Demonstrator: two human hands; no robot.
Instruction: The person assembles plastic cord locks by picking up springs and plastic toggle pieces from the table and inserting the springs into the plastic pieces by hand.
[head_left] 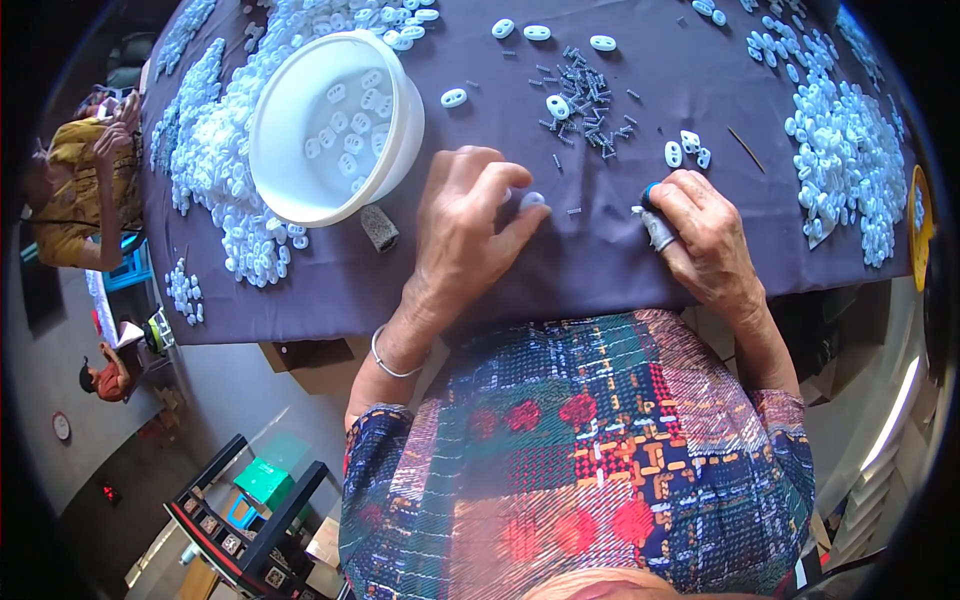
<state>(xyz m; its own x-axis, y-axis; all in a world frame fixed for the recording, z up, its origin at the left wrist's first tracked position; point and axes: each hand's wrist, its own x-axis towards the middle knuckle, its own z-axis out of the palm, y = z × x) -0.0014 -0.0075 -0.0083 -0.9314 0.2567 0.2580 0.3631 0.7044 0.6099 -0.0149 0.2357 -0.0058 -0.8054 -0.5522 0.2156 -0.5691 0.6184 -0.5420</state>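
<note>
My left hand [462, 225] is right of the white tub, thumb and forefinger curved around a small white plastic piece [532, 201] at their tips, slightly blurred. My right hand [708, 238] is closed at the table's near edge, with a pale wrapping [658, 230] on one finger and a blue bit [650, 192] at the fingertips. What it pinches is hidden. Beyond the hands lies a heap of small metal springs [590, 100], one white oval two-hole cord lock [557, 107] among them. More white cord locks [674, 154] lie just past my right hand.
A white tub [400, 150] holds several cord locks. Large heaps of white pieces lie left [215, 150] and right [850, 160]. A dark grey block [379, 228] sits beside the tub; a thin brown stick [746, 149] lies right. Another person [80, 190] is at the far left.
</note>
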